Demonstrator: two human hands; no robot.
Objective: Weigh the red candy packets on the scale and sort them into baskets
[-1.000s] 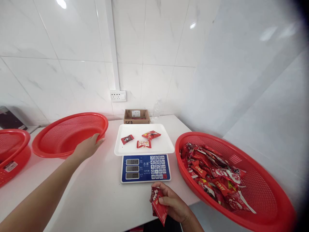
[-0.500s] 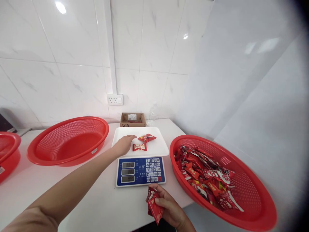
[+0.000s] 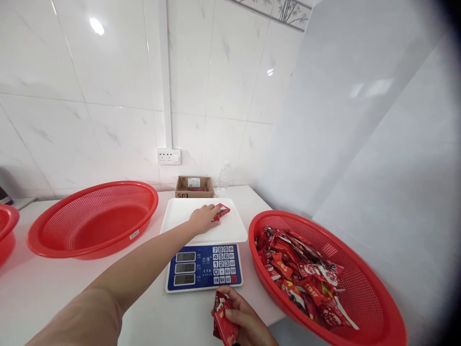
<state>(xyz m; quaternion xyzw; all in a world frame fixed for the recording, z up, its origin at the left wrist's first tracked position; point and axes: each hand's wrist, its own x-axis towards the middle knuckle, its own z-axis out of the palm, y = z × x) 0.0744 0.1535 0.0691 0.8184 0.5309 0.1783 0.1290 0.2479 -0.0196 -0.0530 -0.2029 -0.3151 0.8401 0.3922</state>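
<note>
The scale [image 3: 204, 266] carries the white characters 志准 on its blue front panel, beside a keypad [image 3: 223, 263] with the digits 7 8 9, 4 5 6, 1 2 3 and 0. Its three displays are too blurred to read. The cardboard box [image 3: 194, 187] shows the letters SF on its front.

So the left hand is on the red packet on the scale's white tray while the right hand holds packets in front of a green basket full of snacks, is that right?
Not quite: the full basket is red, not green, as the head view shows. The rest holds: the left hand rests on the red packet on the scale's white tray, and the right hand holds packets in front of that basket.
</note>
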